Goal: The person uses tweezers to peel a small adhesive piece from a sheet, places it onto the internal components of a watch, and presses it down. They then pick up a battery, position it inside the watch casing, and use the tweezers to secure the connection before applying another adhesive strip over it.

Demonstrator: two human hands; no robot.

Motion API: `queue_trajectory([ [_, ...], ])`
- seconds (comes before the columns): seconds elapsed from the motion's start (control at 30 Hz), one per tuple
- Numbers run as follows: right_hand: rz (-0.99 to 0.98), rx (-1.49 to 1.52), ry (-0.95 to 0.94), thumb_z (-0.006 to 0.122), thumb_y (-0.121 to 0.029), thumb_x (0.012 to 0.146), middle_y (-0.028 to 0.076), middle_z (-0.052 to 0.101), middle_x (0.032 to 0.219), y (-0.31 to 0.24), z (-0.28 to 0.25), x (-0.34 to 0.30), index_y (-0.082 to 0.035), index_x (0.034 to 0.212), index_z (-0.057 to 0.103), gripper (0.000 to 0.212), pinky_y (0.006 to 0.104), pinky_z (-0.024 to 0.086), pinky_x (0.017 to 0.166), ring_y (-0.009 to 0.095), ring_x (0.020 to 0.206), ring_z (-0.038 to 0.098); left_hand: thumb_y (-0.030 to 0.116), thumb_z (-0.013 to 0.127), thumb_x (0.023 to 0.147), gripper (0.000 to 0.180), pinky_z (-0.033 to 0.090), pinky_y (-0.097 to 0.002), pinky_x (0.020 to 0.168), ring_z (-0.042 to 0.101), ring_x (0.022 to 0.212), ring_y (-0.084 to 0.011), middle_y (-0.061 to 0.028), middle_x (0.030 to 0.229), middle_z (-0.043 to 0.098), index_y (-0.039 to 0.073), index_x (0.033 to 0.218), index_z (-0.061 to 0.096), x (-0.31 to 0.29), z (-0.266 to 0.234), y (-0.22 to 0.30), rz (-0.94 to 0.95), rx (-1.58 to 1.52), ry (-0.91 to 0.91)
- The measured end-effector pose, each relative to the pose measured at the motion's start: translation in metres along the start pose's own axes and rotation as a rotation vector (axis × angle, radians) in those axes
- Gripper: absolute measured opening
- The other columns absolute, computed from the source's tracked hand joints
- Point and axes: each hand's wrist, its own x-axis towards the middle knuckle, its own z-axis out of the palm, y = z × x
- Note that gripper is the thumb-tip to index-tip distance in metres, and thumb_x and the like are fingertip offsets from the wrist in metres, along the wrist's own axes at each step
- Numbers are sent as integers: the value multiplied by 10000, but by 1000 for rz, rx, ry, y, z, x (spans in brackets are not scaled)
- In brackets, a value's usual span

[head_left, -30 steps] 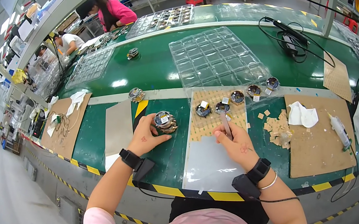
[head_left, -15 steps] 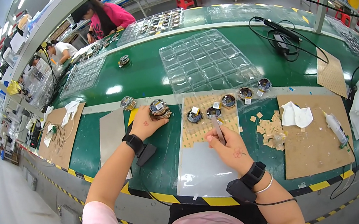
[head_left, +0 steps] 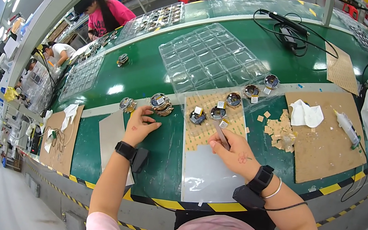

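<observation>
My left hand [head_left: 139,129] is open with its fingers apart, just in front of a stack of round circuit modules [head_left: 161,106] and a smaller module pile [head_left: 128,104]. It holds nothing. In my right hand [head_left: 235,154] is a pair of metal tweezers [head_left: 221,137], pointing away from me. Their tip is by a small white-and-yellow square piece [head_left: 224,123]. On the tan sticker sheet [head_left: 195,135] lie several round modules, among them one with a white square [head_left: 197,115] and another [head_left: 233,99]. Whether the tips grip anything is too small to tell.
Behind the sheet lies a clear compartment tray [head_left: 212,61]. At right are loose tan squares [head_left: 281,133] and a brown board [head_left: 325,158] with a white cloth [head_left: 306,114] and a syringe [head_left: 348,128]. A cabled black tool [head_left: 289,26] lies farther back. A person in pink [head_left: 108,14] works far left.
My left hand has let go of the module stack and drawn back toward me, slightly left. The right hand with the tweezers has hardly moved. The view has shifted slightly.
</observation>
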Motion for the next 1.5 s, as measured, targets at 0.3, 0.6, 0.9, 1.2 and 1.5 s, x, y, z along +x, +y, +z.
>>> queue_trajectory([
  [0.3, 78, 61, -38, 590, -176, 885, 2, 577, 742, 1, -1, 2, -5, 973, 599, 193, 231, 409, 623, 71, 680, 518, 61, 690, 761, 433, 430, -353, 941, 558, 1103, -242, -127, 1299, 506, 61, 1177, 573, -81, -82, -9, 186, 524, -101],
  [0.6, 188, 54, -72, 583, -168, 900, 7, 577, 780, 0, 1, 1, -8, 970, 597, 175, 228, 421, 647, 80, 709, 538, 147, 608, 831, 556, 162, -557, 1088, 195, 1395, -393, -155, 1507, 266, 138, 1367, 460, -125, -79, -20, -55, 739, -31],
  [0.9, 303, 32, -76, 591, -150, 896, 7, 576, 781, -7, -1, 4, -14, 973, 595, 156, 220, 429, 666, 70, 727, 544, 129, 579, 832, 579, 46, -559, 1105, 133, 1410, -401, -150, 1521, 236, 95, 1387, 420, -113, -64, -3, -113, 647, -65],
  [1.2, 422, 142, -53, 564, -149, 907, 20, 573, 752, -8, -6, 14, -14, 956, 582, 145, 196, 374, 563, 60, 620, 483, 146, 593, 792, 652, -2, -544, 1111, 116, 1414, -405, -187, 1506, 253, 9, 1389, 371, -92, -40, 20, -147, 496, -166],
  [1.5, 528, 427, -34, 491, -147, 945, 63, 596, 765, -4, -21, 13, 27, 987, 596, 208, 207, 318, 478, 46, 523, 420, 242, 562, 783, 671, -2, -506, 1119, 125, 1420, -390, -207, 1487, 291, -22, 1375, 390, -82, -40, 26, -198, 462, -175],
])
